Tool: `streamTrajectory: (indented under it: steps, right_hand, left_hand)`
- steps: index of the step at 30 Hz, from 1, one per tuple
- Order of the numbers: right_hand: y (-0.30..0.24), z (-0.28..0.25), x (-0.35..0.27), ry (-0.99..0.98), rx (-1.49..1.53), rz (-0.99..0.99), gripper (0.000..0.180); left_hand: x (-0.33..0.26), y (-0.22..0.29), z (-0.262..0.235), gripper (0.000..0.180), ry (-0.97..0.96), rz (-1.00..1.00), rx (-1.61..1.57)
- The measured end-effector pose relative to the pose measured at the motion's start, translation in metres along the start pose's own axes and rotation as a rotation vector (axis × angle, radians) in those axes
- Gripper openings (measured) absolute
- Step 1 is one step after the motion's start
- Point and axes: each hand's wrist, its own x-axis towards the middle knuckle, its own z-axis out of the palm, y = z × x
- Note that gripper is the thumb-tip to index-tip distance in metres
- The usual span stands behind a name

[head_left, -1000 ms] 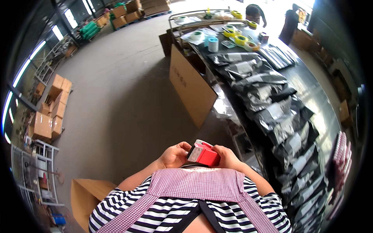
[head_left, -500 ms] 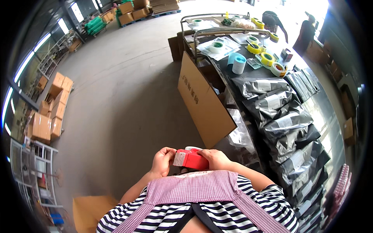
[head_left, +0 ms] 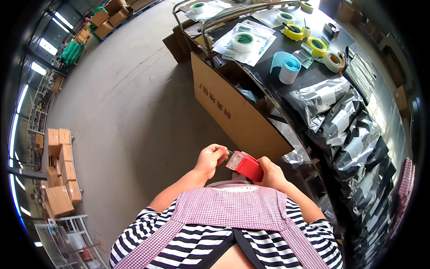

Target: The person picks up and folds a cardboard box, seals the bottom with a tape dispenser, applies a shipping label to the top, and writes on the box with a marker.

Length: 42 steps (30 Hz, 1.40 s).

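Note:
In front of my chest is a red tape dispenser (head_left: 247, 166) with a toothed metal edge at its left end. My right hand (head_left: 272, 174) grips its right end, the thumb lying along the top. My left hand (head_left: 210, 160) is closed in a pinch just left of the toothed edge. Something thin and dark shows at its fingertips, too small to name for certain. The underside of the dispenser is hidden from view.
To my right stands a dark table (head_left: 277, 49) with several grey plastic parcels (head_left: 320, 96), rolls of tape (head_left: 242, 41) and a blue-white label roll (head_left: 289, 71). A large cardboard sheet (head_left: 233, 107) leans at its near side. Stacked cartons (head_left: 60, 199) stand far left.
The view has turned toward the right and table. Both hands and the tape dispenser sit higher and further right, and the dispenser is now tilted. My left fingers remain at its toothed end.

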Motion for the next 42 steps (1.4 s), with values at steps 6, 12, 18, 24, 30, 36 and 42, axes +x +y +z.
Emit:
streamTrajectory:
  steps: [6, 12, 18, 24, 30, 36, 42]
  right_hand:
    - [0.002, 0.005, 0.107, 0.095, 0.035, 0.021, 0.058]
    - [-0.031, -0.024, 0.213, 0.022, -0.053, 0.005, 0.065]
    - [-0.018, -0.081, 0.233, 0.188, 0.354, -0.004, 0.062]
    - [0.026, -0.157, 0.253, 0.308, 0.780, 0.318, 0.060]
    - [0.048, -0.198, 0.263, 0.349, 0.887, 0.579, 0.065]
    - [0.077, -0.191, 0.252, 0.534, 0.612, 0.668, 0.050]
    - [-0.003, -0.128, 0.280, 1.154, -0.352, 0.445, 0.032]
  left_hand:
    - [0.091, 0.064, -0.019, 0.008, -0.104, 0.284, 0.544]
    - [0.178, 0.126, -0.056, 0.012, 0.023, 0.569, 0.663]
    - [0.272, 0.178, -0.049, 0.050, -0.347, 0.169, 0.411]
    - [0.410, 0.184, -0.071, 0.031, -0.516, -0.059, 0.636]
    - [0.521, 0.133, -0.084, 0.020, -0.814, 0.576, 1.457]
    - [0.553, 0.103, -0.047, 0.038, -0.912, 0.935, 1.667]
    - [0.554, 0.086, -0.071, 0.050, -0.869, 1.231, 1.805]
